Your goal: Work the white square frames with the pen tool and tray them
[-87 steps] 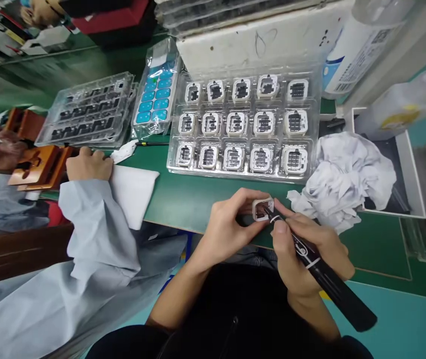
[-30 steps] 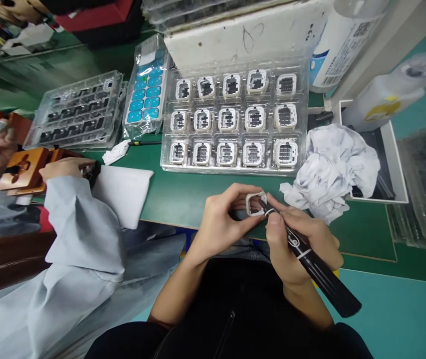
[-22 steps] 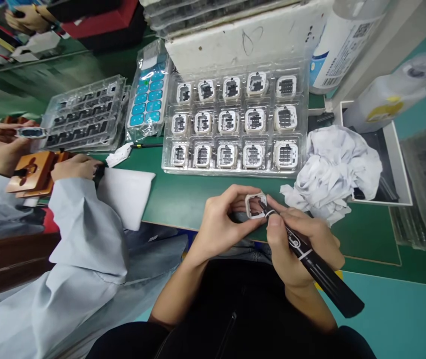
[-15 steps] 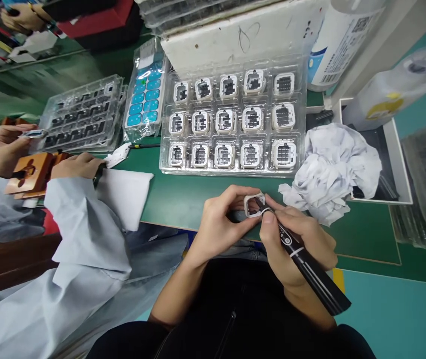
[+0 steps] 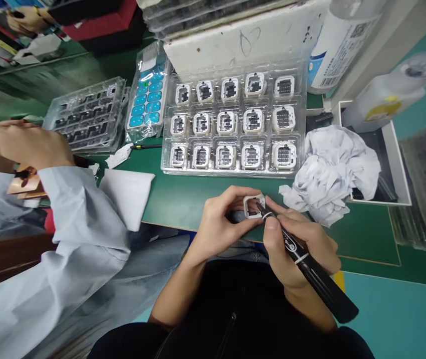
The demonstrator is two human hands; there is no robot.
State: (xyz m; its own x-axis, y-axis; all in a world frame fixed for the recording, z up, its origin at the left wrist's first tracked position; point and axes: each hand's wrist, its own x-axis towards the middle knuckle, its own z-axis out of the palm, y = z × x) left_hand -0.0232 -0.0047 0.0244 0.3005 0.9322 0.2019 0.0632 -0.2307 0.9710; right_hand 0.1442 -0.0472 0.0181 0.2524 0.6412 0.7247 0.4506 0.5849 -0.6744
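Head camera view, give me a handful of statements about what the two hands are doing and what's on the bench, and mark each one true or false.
1. The left hand holds a small white square part. True.
2. The right hand holds a pair of scissors. False: it grips a black marker, tip at the part.
3. The clear tray beyond the hands has three rows of five white parts. True.
4. The crumpled white paper lies to the left of the tray. False: it lies to its right.
5. A person in a pale grey sleeve works at the left. True.
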